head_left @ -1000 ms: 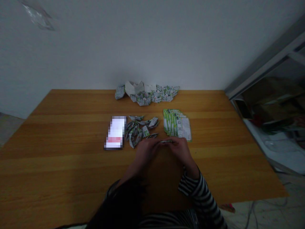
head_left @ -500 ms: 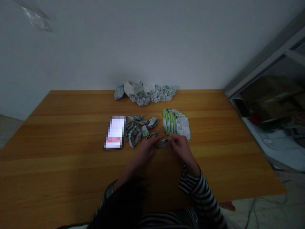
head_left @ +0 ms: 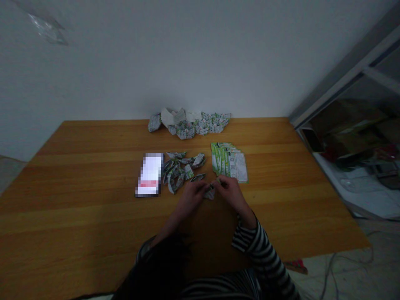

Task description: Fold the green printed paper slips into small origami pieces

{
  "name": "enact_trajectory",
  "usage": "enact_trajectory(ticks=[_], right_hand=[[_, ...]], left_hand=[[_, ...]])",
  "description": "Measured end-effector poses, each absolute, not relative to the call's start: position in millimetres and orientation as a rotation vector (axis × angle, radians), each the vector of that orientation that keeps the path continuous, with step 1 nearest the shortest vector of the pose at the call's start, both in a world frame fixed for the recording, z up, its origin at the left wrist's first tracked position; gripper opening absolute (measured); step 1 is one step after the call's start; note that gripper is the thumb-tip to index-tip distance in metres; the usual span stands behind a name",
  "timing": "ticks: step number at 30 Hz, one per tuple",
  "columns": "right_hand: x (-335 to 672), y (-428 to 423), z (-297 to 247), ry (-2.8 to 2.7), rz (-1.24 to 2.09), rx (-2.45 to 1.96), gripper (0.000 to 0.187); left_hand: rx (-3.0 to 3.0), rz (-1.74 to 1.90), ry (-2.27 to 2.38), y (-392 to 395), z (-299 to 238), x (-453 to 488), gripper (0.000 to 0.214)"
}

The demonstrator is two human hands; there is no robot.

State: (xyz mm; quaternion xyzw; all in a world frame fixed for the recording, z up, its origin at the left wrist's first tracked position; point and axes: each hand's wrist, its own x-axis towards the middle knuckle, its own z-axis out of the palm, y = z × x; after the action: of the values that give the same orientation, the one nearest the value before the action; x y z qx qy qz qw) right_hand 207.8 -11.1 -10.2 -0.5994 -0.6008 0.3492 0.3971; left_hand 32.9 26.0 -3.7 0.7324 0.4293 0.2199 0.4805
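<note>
Between my two hands is a small piece of folded printed paper (head_left: 209,193), pale with dark print. My left hand (head_left: 191,197) pinches its left side, and my right hand (head_left: 229,192) pinches its upper right; the fingers partly cover it. Just beyond my left hand lies a loose heap of folded paper pieces (head_left: 176,173) in white, grey and green. Past my right hand, a fanned stack of green and white printed leaflets (head_left: 238,166) rests flat on the wooden table (head_left: 103,175).
A phone (head_left: 150,173) with a lit, blurred screen lies left of the heap. Along the wall stand several joined folded-paper shapes (head_left: 186,130), with a white paper piece (head_left: 172,116) among them. On the right, a shelf unit (head_left: 359,183) holds assorted items.
My hands have drawn closer together, and the paper between them has turned from lying sideways to pointing down towards me. The view has shifted slightly.
</note>
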Motion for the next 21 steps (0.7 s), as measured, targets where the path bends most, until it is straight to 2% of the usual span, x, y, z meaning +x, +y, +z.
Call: enact_trajectory(ticks=[7, 13, 17, 21], right_hand=[[219, -8, -14, -1.327, 0.851, -1.491, 0.041], [218, -7, -16, -1.225, 0.881, -1.504, 0.043], [213, -5, -16, -1.159, 0.953, -1.413, 0.038], [218, -4, -15, -1.185, 0.963, -1.382, 0.036]], left_hand=[[1.506, 0.54, 0.772, 25, 2, 28, 0.033], [1.207, 0.384, 0.873, 24, -4, 33, 0.039], [1.17, 0.514, 0.913, 22, -4, 37, 0.039], [1.295, 0.459, 0.805, 19, 0, 37, 0.043]])
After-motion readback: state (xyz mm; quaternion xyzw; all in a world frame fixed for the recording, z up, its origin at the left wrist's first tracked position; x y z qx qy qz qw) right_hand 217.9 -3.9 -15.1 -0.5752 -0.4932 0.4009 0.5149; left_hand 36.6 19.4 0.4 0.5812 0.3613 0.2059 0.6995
